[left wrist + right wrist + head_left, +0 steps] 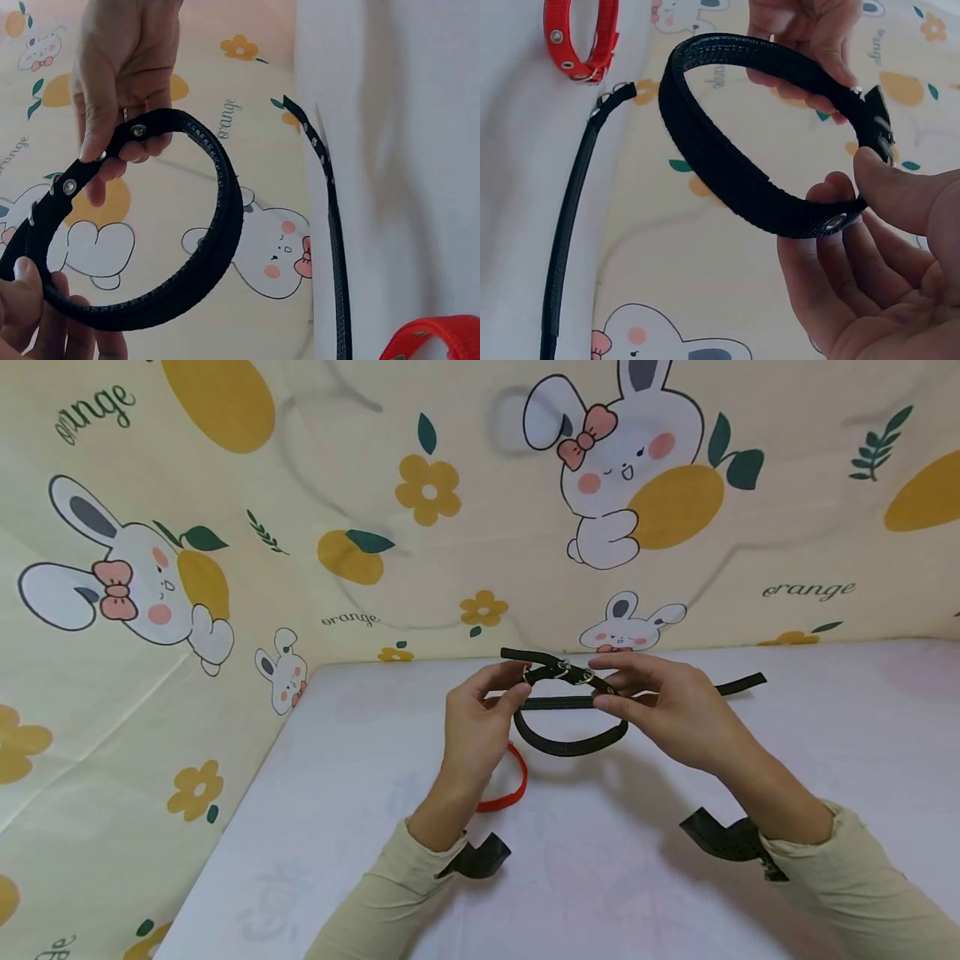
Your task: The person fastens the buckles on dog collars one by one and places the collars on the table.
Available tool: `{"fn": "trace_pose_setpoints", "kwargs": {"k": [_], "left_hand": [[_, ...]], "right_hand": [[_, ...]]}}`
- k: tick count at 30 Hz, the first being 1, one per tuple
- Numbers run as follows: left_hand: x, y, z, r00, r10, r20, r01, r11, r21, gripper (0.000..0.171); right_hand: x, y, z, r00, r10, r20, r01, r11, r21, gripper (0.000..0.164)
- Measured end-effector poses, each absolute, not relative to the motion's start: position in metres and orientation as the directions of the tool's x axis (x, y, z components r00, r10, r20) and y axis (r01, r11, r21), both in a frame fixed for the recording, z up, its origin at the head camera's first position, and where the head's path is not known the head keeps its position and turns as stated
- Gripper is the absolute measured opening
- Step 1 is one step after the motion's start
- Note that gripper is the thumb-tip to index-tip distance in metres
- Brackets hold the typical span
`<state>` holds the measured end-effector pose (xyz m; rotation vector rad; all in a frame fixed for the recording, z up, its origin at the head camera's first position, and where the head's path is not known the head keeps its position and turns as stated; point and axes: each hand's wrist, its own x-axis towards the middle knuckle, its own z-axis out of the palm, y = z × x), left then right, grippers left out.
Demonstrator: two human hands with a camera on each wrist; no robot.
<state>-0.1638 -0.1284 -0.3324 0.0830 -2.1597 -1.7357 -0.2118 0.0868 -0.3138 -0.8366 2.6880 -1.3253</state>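
A black buckled collar (570,748) hangs as a closed loop above the white table, held between both hands. My left hand (477,718) pinches its left side, thumb against the band near the metal buckle (562,669). At the other side, my right hand (678,714) grips the band between thumb and fingers, close to the buckle. The strap's free end (525,654) sticks out to the left above the left fingers. Metal eyelets (138,130) show along the band in the left wrist view. Stitching lines the inside of the loop in the right wrist view.
A second black strap (741,684) lies stretched across the table behind the hands, partly hidden by them. A red collar (517,789) rests on the white table (360,827) beside the left wrist. Behind stands a patterned cloth (465,552) with rabbits and oranges.
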Motion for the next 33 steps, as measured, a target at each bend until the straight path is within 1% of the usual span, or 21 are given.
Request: {"fn": "trace_pose_setpoints", "kwargs": {"k": [3,7,13,15,19,22,28,33], "left_hand": [[-0.165,-0.1289,-0.3315,-0.92,-0.296,0.256,0.197,0.216,0.956,0.025],[-0.1644,-0.1284,-0.3313,-0.924,-0.303,0.232,0.179,0.195,0.964,0.025],[-0.1659,-0.1292,-0.3324,-0.925,-0.305,0.224,0.169,0.197,0.966,0.026],[-0.1661,-0.1303,-0.3318,-0.941,-0.283,0.187,0.142,0.172,0.975,0.027],[-0.1672,-0.1332,-0.3309,-0.978,-0.203,0.056,0.048,0.042,0.998,0.031],[-0.1678,-0.135,-0.3304,-0.986,-0.164,-0.01,-0.007,-0.022,1.0,0.034],[-0.1689,-0.1368,-0.3305,-0.982,-0.191,-0.007,0.006,-0.069,0.998,0.034],[-0.1681,-0.1373,-0.3308,-0.976,-0.215,-0.022,-0.01,-0.059,0.998,0.033]], "right_hand": [[-0.2126,0.0872,-0.3138,-0.855,-0.474,0.211,-0.455,0.489,-0.744,0.042],[-0.212,0.0883,-0.3145,-0.86,-0.473,0.194,-0.442,0.497,-0.747,0.042],[-0.2136,0.0891,-0.3158,-0.86,-0.476,0.187,-0.439,0.5,-0.746,0.04],[-0.2146,0.0892,-0.316,-0.859,-0.477,0.187,-0.44,0.5,-0.746,0.039],[-0.2158,0.0896,-0.3161,-0.865,-0.466,0.188,-0.436,0.511,-0.74,0.039],[-0.216,0.09,-0.3164,-0.871,-0.458,0.179,-0.425,0.518,-0.743,0.043],[-0.2172,0.0905,-0.3162,-0.865,-0.469,0.176,-0.432,0.519,-0.738,0.044],[-0.2171,0.09,-0.3183,-0.863,-0.481,0.153,-0.421,0.52,-0.743,0.041]]}}
